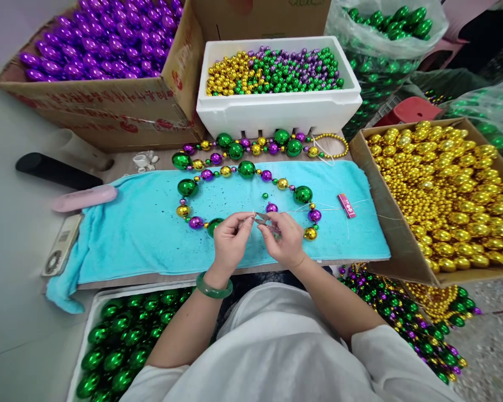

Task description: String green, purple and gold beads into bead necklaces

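Over blue cloth (142, 234), the bead strand (246, 169) gleams green, purple, gold.

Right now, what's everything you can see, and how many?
Table: one, brownish, middle
Towel: one, turquoise, table
Bead strings: unclear, multicoloured, table
Purple beads: many, back-left box
Small beads: many, multicoloured, white box
Gold beads: many, right carton
Green beads: many, bags, front-left tray
Bead heap: one, multicoloured, lower right
Packet: one, pinkish, towel
Long things: one pink, one black, left
Device: one, pale, left
Snips: one, silvery, right hand
Bangle: one, green, left wrist
Hands: two, bare, above towel
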Motion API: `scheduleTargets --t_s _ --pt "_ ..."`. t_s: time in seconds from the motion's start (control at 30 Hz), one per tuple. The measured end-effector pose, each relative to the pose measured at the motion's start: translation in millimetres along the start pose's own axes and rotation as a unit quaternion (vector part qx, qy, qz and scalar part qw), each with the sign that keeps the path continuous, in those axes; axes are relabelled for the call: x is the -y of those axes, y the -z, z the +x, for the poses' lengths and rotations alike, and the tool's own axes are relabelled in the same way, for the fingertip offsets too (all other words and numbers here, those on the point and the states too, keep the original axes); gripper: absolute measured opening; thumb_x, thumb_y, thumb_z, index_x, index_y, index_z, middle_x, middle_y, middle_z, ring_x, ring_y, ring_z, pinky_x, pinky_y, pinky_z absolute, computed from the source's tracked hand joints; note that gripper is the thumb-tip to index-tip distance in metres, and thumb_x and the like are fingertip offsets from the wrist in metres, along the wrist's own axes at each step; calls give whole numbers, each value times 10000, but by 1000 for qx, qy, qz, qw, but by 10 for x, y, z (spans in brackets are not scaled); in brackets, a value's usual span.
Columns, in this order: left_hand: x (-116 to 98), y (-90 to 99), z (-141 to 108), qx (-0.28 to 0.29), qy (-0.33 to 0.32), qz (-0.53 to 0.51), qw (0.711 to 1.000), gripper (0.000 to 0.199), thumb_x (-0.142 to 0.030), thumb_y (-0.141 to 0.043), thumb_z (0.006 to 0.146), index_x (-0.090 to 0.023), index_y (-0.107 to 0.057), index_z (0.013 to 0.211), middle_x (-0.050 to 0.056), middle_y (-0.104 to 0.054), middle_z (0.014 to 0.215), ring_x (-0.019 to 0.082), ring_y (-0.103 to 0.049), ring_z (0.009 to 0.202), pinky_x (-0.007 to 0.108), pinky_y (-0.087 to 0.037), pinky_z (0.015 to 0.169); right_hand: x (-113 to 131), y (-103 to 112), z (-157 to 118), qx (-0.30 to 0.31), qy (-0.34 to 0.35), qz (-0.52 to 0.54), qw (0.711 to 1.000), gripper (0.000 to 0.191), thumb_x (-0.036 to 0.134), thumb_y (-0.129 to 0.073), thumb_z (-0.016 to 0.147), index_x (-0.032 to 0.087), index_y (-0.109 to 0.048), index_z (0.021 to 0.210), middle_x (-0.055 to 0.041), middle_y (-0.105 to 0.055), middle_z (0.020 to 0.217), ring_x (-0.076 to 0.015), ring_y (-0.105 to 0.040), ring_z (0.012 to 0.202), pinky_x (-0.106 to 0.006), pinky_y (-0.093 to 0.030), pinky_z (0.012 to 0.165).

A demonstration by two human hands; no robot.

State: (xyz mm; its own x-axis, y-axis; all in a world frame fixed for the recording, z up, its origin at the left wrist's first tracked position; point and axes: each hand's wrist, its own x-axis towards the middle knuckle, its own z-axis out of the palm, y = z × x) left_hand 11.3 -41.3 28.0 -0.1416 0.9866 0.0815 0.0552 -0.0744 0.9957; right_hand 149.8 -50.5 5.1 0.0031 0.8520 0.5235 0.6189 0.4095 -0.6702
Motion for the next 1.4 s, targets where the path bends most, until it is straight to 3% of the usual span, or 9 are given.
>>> scheduleTargets --t_s 0.27,0.47,0.67,0.77,0.87,1.1,1.23,1.33,1.4 --pt "61 -16 1 8 -5 12 1000 183 -341 -712 781 -173 -764 832 -16 -620 581 73 -435 480 210 -353 469 -63 22 -17 -39 20 40 998 140 293 -552 916 210 -650 971 -52 -637 724 -180 -552 627 -325 -438 617" --pt "131 69 29 -11 -105 103 989 155 -290 -661 849 -202 -776 903 39 -753 795 115 -613 606 231 -469 569 -513 418 -57 -128 -50 -49 989 230 354 -552 909 191 -616 1059 -62 -606 806 -189 -544 691 -329 -451 650" --pt "172 156 59 -13 -176 159 971 143 -231 -642 867 -206 -769 927 33 -771 870 135 -693 738 238 -526 684 -1059 975 -250 46 -154 -311 937 319 440 -574 887 154 -699 950 -115 -661 868 -262 -571 871 -363 -421 775" --pt "205 148 73 -22 -166 165 972 135 -230 -659 858 -204 -765 937 19 -766 850 118 -671 696 225 -514 661 -1182 1151 -264 66 -191 -369 907 346 421 -549 911 137 -713 1025 -144 -674 986 -284 -560 957 -375 -402 833" --pt "230 121 78 -14 -162 165 973 137 -244 -665 857 -209 -763 946 12 -764 857 106 -652 672 217 -506 644 -1298 1233 -121 53 -247 -403 879 326 335 -494 944 108 -705 1046 -169 -671 1032 -285 -559 979 -372 -393 852" --pt "210 117 80 -21 -174 180 968 131 -273 -682 842 -210 -761 924 12 -769 876 121 -671 693 228 -520 644 -1495 1255 221 148 -323 -415 837 271 309 -539 908 100 -668 1023 -204 -653 1109 -311 -562 1052 -374 -403 843" --pt "203 119 90 -15 -154 179 972 135 -292 -675 841 -210 -758 908 11 -769 865 120 -669 686 227 -518 633 -1403 1302 231 73 -287 -307 904 130 224 -549 866 142 -587 960 -154 -661 1027 -284 -583 1012 -389 -419 862" --pt "186 82 99 -3 -138 171 975 143 -300 -661 845 -201 -753 891 17 -765 843 120 -664 678 227 -517 625 -1154 1229 210 22 -223 -35 974 165 313 -558 883 190 -512 982 -90 -653 964 -220 -617 880 -346 -468 773" --pt "167 50 101 2 -137 158 978 149 -299 -652 848 -191 -751 878 23 -761 822 124 -664 674 229 -517 616 -931 1090 210 33 -217 171 961 265 434 -570 888 220 -480 1016 -52 -652 916 -180 -612 749 -306 -473 653"
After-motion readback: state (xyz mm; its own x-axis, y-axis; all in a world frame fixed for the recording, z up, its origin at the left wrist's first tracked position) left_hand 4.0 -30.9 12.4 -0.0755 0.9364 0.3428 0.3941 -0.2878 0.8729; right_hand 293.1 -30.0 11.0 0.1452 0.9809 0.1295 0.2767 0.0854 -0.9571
